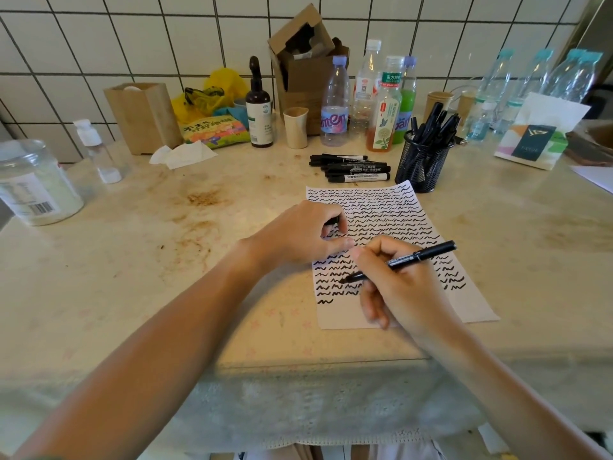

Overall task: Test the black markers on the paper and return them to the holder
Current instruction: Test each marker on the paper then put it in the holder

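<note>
- Right hand (403,287) is gripping an uncapped black marker (403,260) in a writing hold, fingers curled round the barrel, its tip touching the paper (477,310) at about 9 o'clock from the hand
- Left hand (306,235) is resting on the paper's left edge, at about 10 o'clock from the right hand, steadying the sheet; its curled fingers are pinching a small dark thing, probably the marker's cap (332,221), though too little of it is showing to be sure
- Judging from this, the testing step is in hand: the tip is sitting at the end of a short row of squiggles in the lower left of the sheet, with rows of black squiggles filling most of the page above it
- Mesh holder (423,164) is standing at 12 o'clock from the paper's top right corner, just touching or overlapping it, already carrying a bunch of black markers
- Loose markers (351,167) are lying in a small pile on the surface (166,260) at 9 o'clock from the holder, just above the paper's top edge; these are probably waiting to be tested
- Next move is likely calling for lifting the tip, bringing the cap in the left hand onto it, then carrying the marker up to 12 o'clock and dropping it upright into the holder
- Care is needed there, since the holder is already crowded and bottles (384,104) are standing close behind it
</note>
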